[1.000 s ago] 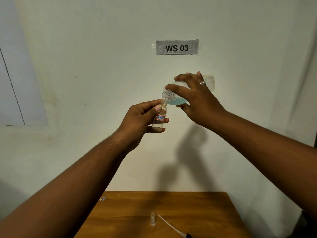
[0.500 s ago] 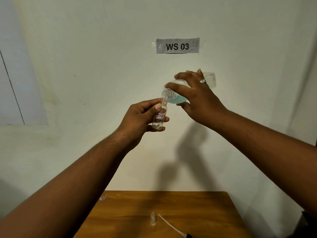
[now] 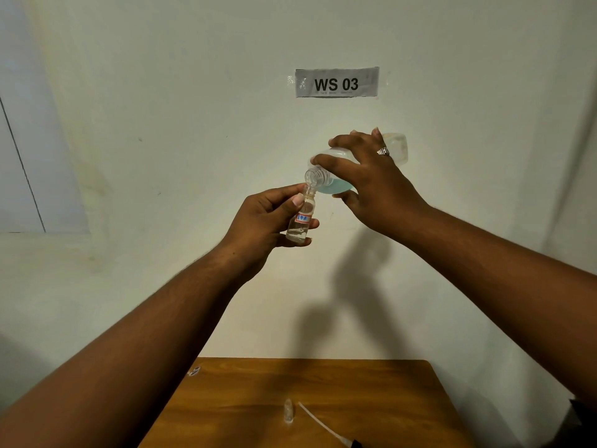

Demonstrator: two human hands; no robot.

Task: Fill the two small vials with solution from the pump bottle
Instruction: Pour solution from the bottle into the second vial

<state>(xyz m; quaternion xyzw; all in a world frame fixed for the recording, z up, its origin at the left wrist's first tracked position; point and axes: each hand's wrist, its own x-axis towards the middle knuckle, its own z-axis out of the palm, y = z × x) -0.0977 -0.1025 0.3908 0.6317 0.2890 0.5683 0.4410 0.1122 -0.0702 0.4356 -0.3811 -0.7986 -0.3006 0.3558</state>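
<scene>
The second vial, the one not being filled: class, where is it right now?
In the head view the second vial stands on the wooden table near the bottom centre, just left of the pump tube, well below both hands.

Bottle (image 3: pixel 336 182) mouth directly above held vial (image 3: pixel 302 219); second vial (image 3: pixel 288 411) on table (image 3: pixel 371 399) below

Two hands (image 3: pixel 268 218) (image 3: pixel 371 176), two vials (image 3: pixel 302 218) (image 3: pixel 288 411), one bottle (image 3: pixel 332 182), one table (image 3: pixel 371 399), one wall sign (image 3: pixel 336 82).
</scene>
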